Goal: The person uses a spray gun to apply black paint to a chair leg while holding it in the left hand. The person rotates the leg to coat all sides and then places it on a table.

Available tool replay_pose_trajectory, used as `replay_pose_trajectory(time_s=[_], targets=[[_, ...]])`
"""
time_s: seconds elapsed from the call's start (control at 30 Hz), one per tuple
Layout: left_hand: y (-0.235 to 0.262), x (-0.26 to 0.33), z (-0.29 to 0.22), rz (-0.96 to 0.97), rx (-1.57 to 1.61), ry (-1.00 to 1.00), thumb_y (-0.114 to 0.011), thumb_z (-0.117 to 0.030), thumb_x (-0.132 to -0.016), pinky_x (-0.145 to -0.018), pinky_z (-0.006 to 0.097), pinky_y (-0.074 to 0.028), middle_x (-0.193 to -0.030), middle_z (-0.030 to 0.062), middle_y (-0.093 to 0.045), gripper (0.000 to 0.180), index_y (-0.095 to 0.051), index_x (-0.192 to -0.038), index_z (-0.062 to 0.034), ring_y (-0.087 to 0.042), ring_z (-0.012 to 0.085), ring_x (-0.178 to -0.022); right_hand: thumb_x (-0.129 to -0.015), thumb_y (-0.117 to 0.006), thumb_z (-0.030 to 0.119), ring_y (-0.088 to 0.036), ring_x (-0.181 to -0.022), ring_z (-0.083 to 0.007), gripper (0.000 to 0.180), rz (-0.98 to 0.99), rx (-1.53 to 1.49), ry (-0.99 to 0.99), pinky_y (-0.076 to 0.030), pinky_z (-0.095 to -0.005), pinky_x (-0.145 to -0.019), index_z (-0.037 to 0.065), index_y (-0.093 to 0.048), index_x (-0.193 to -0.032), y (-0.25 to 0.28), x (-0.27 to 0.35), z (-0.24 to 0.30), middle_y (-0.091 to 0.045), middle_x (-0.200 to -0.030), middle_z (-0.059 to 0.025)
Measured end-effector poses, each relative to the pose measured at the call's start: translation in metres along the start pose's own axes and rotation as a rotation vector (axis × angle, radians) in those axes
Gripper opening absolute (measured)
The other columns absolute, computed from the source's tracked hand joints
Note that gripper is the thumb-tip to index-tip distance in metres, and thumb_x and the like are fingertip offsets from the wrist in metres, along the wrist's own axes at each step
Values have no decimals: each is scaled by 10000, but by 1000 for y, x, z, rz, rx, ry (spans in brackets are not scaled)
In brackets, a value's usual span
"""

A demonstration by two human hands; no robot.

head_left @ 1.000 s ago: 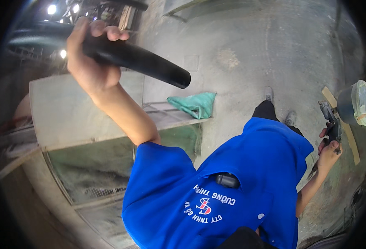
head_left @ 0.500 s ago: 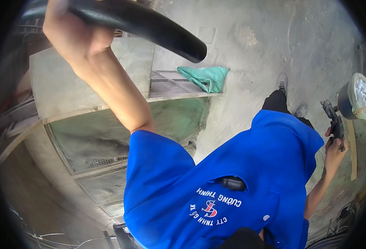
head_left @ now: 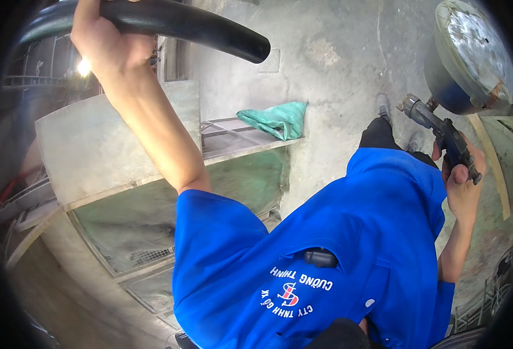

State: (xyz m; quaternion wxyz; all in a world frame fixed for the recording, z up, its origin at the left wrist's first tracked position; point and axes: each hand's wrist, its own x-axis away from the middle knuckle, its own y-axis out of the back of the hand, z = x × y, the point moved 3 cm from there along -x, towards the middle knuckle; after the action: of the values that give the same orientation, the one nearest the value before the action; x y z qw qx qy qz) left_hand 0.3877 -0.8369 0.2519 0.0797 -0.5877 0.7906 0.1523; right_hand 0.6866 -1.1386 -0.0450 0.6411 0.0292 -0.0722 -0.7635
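My raised left hand is closed around a long, curved, glossy black bar at the top left; some fingers are hidden behind it. The bar's rounded free end points right, and its other end fades into the dark rim. On the right, my right hand grips the handle of a dark metal spray gun. A round paint cup is joined to the gun, with a pale rim and a whitish, smeared top. The gun's nozzle end points away from my body, up and left.
To the left stands a pale panelled cabinet-like structure with dusty greenish panels. A crumpled green sheet lies on its far corner. A tan strip runs along the right side, with dark cables or wires below. Grey concrete floor stretches ahead.
My right hand has lifted the spray gun and cup up and leftward, and they look larger. The black bar has shifted slightly left and up in my left hand.
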Motion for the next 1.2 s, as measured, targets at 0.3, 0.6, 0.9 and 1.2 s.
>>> replay_pose_trajectory(time_s=[0.3,0.6,0.9,1.2], targets=[[-50,5,-50,94,339,308,-583,25,-917,-844,442,-381,-785,61,-414,179,-451,-821,-48,-461,206,-800,-713,-428,993,-574,-698,-120,1168,6,49,-92,-442,-287,-646,-62,-670,-1152,4,-5,2,-634,-757,-42],[-71,-5,-63,92,361,310,-593,2,-929,-813,417,-397,-766,49,-424,188,-458,-812,-57,-464,193,-757,-849,-567,288,-626,-835,-145,549,95,-18,207,-483,-266,-715,-36,-604,-1290,14,-3,-12,-650,-923,-81],[-93,3,-32,88,270,177,-585,-36,-964,-768,466,-428,-763,53,-447,169,-449,-863,-39,-482,211,-730,-881,-658,691,-632,-700,-145,780,-101,-305,134,-472,-286,-655,-53,-662,-1116,11,-13,33,-658,-765,-86],[-94,30,-17,72,160,10,-609,-76,-962,-716,407,-448,-743,20,-444,160,-484,-861,-82,-479,165,-667,-744,-695,9,-618,-614,-131,293,128,-169,165,-489,-288,-613,-34,-696,-1034,28,-8,23,-626,-678,-93]])
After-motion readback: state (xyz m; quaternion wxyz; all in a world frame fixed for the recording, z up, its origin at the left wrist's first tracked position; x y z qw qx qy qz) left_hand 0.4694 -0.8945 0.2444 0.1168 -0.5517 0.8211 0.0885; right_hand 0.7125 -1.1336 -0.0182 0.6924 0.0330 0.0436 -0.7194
